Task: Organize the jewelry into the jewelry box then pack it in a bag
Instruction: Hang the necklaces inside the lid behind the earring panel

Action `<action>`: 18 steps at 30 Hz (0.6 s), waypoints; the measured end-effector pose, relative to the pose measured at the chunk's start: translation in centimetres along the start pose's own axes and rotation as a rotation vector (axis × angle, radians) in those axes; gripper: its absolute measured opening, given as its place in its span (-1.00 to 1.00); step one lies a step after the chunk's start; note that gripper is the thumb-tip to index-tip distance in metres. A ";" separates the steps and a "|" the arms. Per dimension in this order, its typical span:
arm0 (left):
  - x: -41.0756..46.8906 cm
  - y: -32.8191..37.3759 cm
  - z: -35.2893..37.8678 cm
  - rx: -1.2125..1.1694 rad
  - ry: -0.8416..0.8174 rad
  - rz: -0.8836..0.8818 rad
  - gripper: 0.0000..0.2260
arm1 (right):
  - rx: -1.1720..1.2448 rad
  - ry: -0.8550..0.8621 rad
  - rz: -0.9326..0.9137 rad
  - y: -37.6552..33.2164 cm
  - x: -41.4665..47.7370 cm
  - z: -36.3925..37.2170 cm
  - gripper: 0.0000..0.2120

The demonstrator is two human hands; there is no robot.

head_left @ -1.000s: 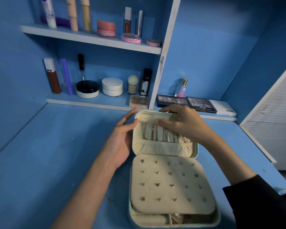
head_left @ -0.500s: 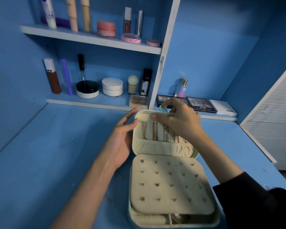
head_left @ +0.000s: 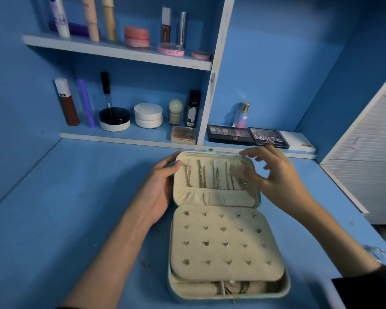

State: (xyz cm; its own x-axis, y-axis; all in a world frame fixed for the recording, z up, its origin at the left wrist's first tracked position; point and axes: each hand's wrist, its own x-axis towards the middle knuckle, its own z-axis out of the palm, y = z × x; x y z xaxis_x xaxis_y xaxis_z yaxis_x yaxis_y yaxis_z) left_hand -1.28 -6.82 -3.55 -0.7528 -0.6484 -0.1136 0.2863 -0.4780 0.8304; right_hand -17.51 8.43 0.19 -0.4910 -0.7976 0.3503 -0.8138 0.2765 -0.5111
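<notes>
Bracing the jewelry box lid (head_left: 218, 198) with our flat left hand (head_left: 158, 186), we hover our right hand (head_left: 279, 179), spread wide and empty; the necklaces (head_left: 216, 177) should hang straight before closing.

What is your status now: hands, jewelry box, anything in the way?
Left hand touches lid edge. Right hand open above necklaces. Jewelry box open on table. Nothing blocks.
</notes>
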 end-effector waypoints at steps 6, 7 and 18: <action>0.2 -0.3 -0.3 0.137 0.041 -0.020 -0.75 | 0.049 -0.209 -0.087 1.6 -2.4 -2.3 -0.78; 0.2 -0.3 -0.4 0.156 0.046 -0.020 -0.75 | 0.052 -0.274 -0.091 1.8 -2.7 -2.7 -0.77; 0.5 -0.4 -1.0 0.505 0.177 0.053 -0.68 | 0.064 -0.538 -0.158 2.6 -5.6 -5.0 -0.67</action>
State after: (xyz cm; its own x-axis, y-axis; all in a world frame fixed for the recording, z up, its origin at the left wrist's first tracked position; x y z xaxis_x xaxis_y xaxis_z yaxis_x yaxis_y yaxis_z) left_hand -1.18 -7.56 -4.54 -0.6213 -0.7746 -0.1184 -0.0323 -0.1256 0.9916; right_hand -18.44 16.29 0.78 -0.1234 -0.9923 -0.0143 -0.8359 0.1117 -0.5373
